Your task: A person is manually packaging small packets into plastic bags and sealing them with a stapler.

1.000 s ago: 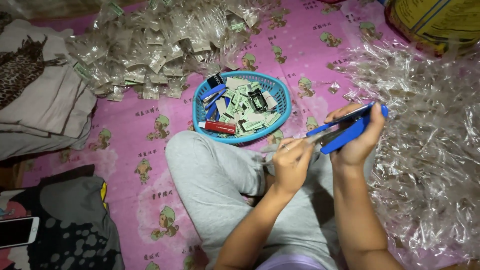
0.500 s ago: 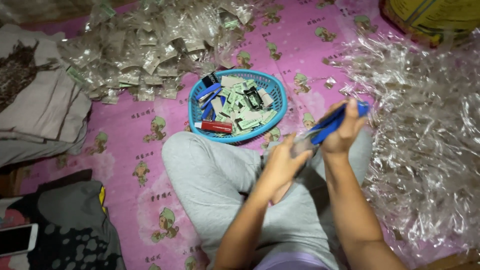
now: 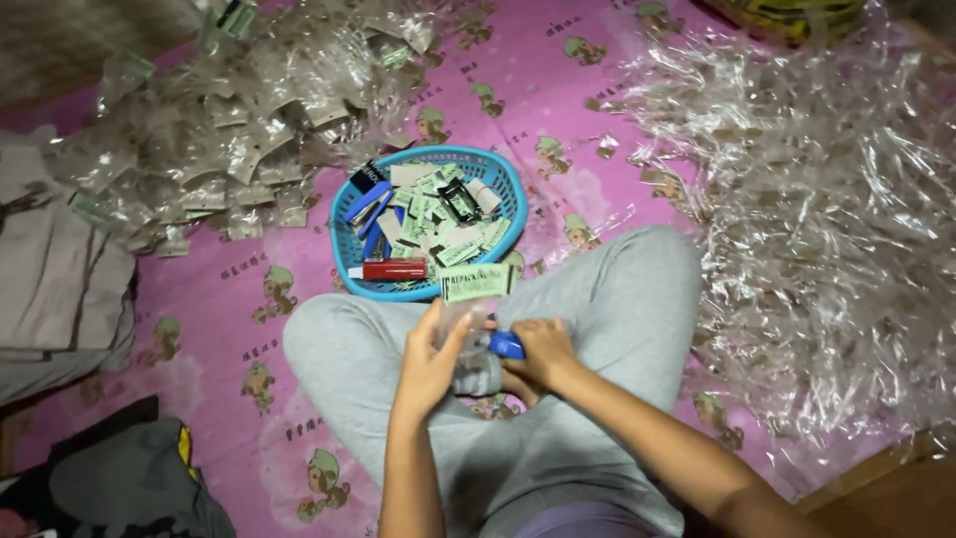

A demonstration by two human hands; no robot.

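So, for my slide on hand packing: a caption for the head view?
Left hand holds a small clear bag; right hand grips a blue tool.

Bright light from above makes the heap of clear plastic bags (image 3: 827,219) shine, while the corners stay dark and blurry.

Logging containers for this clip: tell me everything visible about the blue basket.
The blue basket is a small, round, plastic-looking tray with a slotted wall and a rolled rim. It sits upright on the pink patterned sheet, just beyond the person's grey-clad knees. It is part-filled with small green-and-white paper cards, a red tube near the front rim, blue pieces at the left and a small dark item. Neither hand touches it.
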